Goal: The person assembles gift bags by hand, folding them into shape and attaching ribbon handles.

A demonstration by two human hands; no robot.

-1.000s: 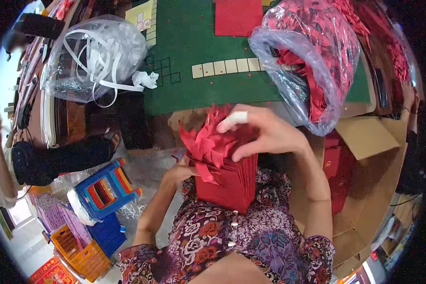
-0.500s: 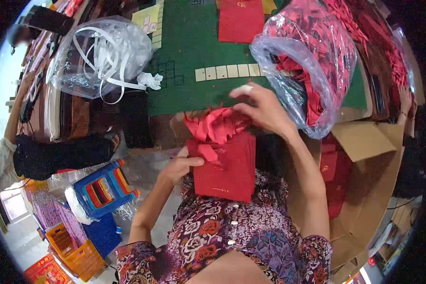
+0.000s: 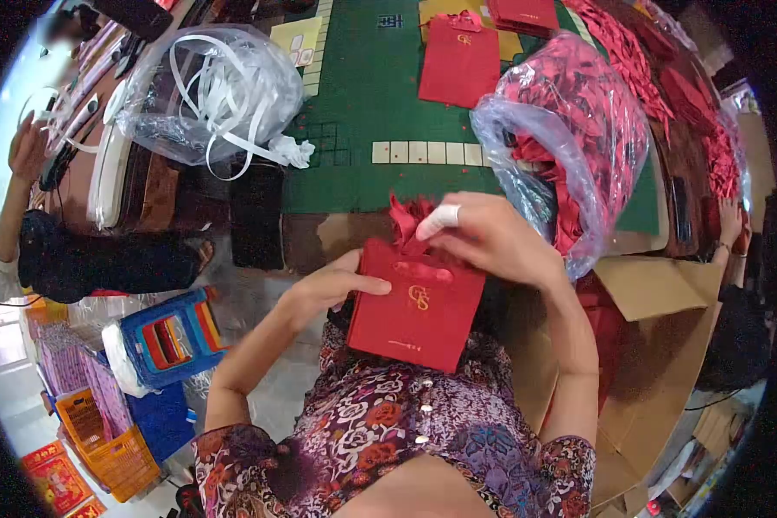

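A stack of red paper bags (image 3: pixel 414 324) with a gold emblem stands against my lap, below the table edge. My left hand (image 3: pixel 332 285) holds the stack at its upper left, thumb over the front. At the top edge, my right hand (image 3: pixel 483 233), with white tape round a finger, pinches red ribbon (image 3: pixel 404 224) that bunches above the bags. To the right on the table lies a clear plastic bag (image 3: pixel 578 129) full of red ribbons.
The green table mat (image 3: pixel 345 186) carries a plastic bag of white straps (image 3: pixel 224 95) and another red bag (image 3: pixel 459 65). An open cardboard box (image 3: pixel 656 371) stands at my right, a blue stool (image 3: pixel 168 341) at my left. Co-workers' arms show at both sides.
The red bags have tilted, and the front one now shows its gold emblem. The ribbon bunch has shrunk and my right hand has come down to it. The whole view has shifted slightly.
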